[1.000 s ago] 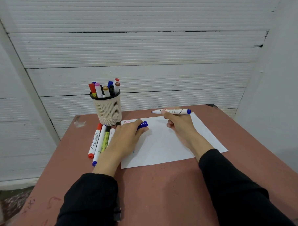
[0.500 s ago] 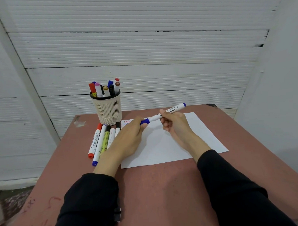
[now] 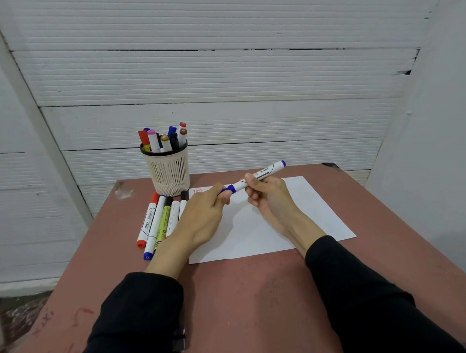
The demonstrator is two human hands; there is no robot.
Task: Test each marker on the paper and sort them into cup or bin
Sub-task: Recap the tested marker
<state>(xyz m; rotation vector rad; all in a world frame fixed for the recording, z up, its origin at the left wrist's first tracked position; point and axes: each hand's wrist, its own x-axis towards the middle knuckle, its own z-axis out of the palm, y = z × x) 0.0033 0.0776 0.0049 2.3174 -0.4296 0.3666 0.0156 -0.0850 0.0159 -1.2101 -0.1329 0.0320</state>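
Note:
A white marker with blue ends [image 3: 263, 173] is held above the white paper [image 3: 316, 212]. My right hand [image 3: 267, 196] grips its barrel. My left hand [image 3: 204, 215] pinches its blue cap [image 3: 228, 189], which sits on the marker's near end. The paper lies on the reddish table and bears a small red word at its top left corner. A cream mesh cup [image 3: 169, 171] stands behind the paper's left corner with several markers in it. Several more markers [image 3: 159, 222] lie in a row left of the paper, partly hidden by my left wrist.
The reddish table [image 3: 245, 296] backs onto a white ribbed wall. A white panel stands close on the right. The floor shows at the lower left. No bin is in view.
The cap, held apart in my left hand a second ago, now sits on the marker's tip. My right hand tilted the marker and brought its tip to the left hand.

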